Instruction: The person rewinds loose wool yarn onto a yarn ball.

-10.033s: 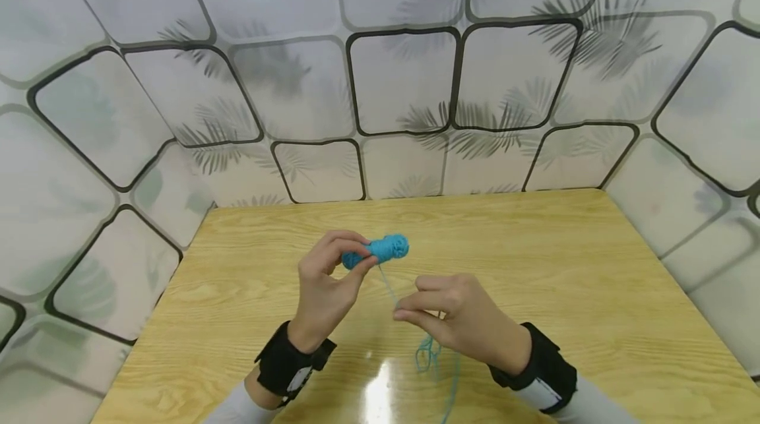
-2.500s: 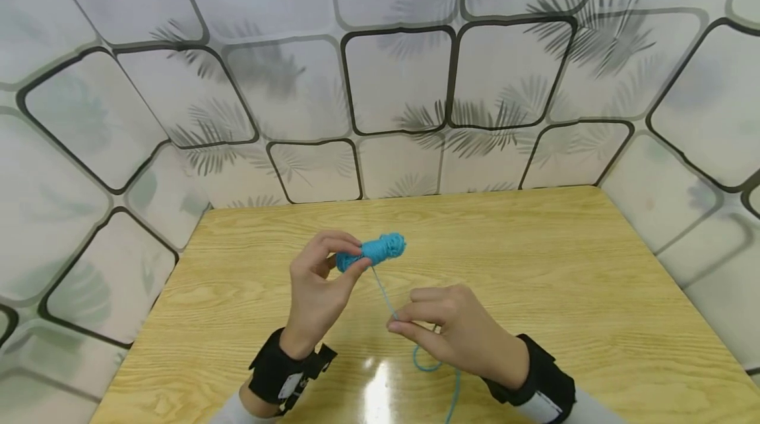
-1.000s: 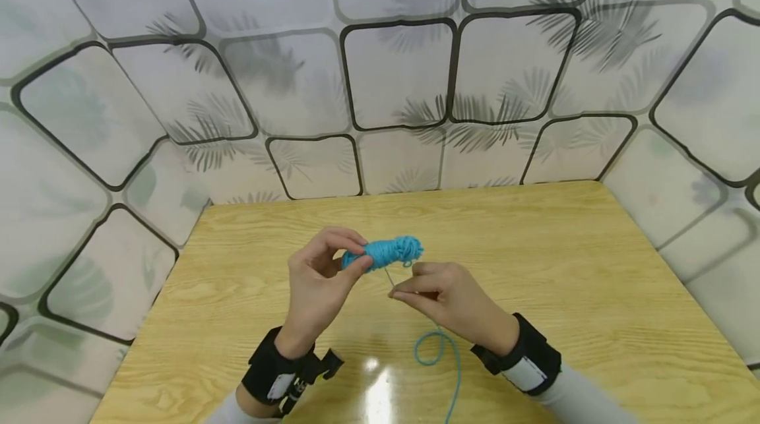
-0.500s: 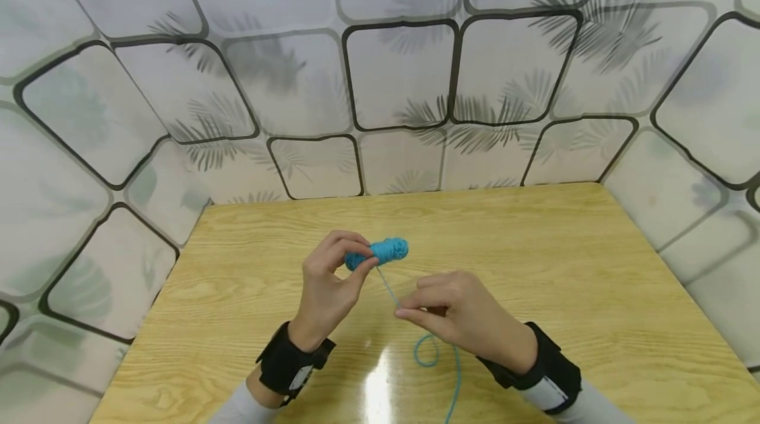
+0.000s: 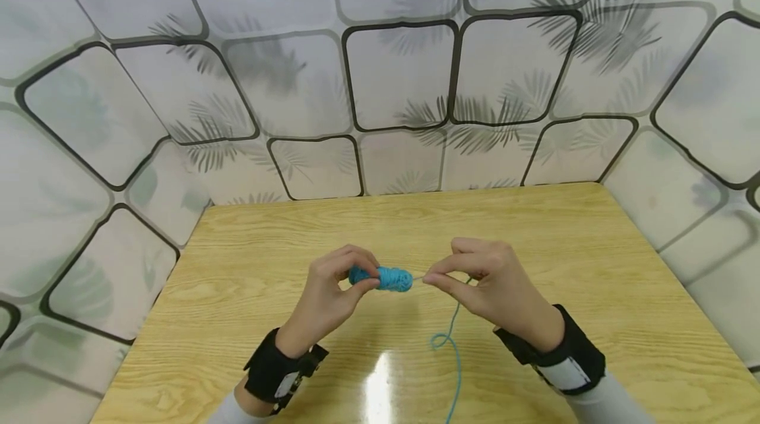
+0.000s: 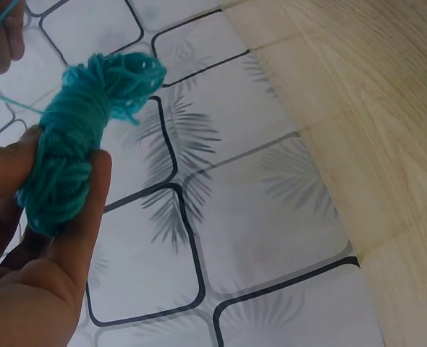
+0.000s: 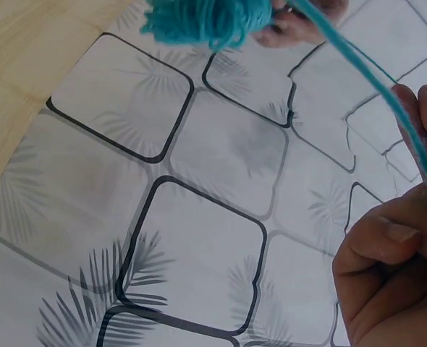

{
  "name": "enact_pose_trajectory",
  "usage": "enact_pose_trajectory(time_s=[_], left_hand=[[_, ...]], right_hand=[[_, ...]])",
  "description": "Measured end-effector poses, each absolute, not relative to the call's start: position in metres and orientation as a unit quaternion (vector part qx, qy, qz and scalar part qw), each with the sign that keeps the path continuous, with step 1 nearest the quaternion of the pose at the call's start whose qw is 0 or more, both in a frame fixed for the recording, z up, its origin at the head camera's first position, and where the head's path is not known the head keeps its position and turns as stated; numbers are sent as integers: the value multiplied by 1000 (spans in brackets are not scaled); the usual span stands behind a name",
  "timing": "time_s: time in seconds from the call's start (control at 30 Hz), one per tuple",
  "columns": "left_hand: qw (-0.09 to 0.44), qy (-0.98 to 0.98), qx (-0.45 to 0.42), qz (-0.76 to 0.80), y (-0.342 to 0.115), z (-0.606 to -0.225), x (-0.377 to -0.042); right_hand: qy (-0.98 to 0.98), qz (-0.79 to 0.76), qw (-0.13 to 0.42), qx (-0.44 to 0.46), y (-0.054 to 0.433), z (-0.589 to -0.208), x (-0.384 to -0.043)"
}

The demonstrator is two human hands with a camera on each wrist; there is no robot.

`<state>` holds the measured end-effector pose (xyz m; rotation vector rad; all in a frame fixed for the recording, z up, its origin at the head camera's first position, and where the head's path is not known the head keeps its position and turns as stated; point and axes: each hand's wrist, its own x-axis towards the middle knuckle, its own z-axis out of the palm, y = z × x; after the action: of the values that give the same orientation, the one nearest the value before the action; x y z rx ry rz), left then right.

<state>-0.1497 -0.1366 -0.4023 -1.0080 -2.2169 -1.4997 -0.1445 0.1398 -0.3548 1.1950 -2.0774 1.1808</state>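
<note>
A small skein of blue yarn (image 5: 394,279) is held above the table by my left hand (image 5: 340,289), thumb and fingers pinching its left half. In the left wrist view the skein (image 6: 74,130) shows wraps round its middle and loose loops at the far end. My right hand (image 5: 489,279), to the right of the skein, pinches the yarn strand, which runs taut between the two hands. From the right hand the loose strand (image 5: 456,345) hangs down with a small loop in it and runs toward the front edge. The right wrist view shows the right hand's curled fingers (image 7: 387,246) by the strand.
The wooden table (image 5: 267,239) lies under both hands. Behind and at both sides stand walls covered in a pale cloth (image 5: 404,74) with dark outlines and leaf prints. Each wrist wears a black strap (image 5: 572,355).
Since half a second ago my right hand has moved up and right, drawing the strand sideways. The left hand and skein have dropped slightly and the skein lies more level.
</note>
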Motion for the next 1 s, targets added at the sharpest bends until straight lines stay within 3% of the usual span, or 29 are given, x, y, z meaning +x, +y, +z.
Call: enact_pose_trajectory(time_s=[0.2, 0.47, 0.6, 0.77, 1.0], left_hand=[[-10, -713, -330, -619, -142, -390, -139], [-69, -621, -381, -681, -145, -372, -130], [-53, -584, -376, -718, -144, -368, -130], [20, -595, -317, -738, -141, -370, -133], [122, -634, -286, -708, -134, -384, -141]], right_hand=[[-768, 431, 257, 397, 146, -362, -159], [-769, 446, 219, 403, 135, -380, -167], [-769, 444, 186, 420, 122, -389, -162], [-770, 440, 144, 439, 105, -399, -146], [-781, 416, 133, 446, 94, -398, -127]])
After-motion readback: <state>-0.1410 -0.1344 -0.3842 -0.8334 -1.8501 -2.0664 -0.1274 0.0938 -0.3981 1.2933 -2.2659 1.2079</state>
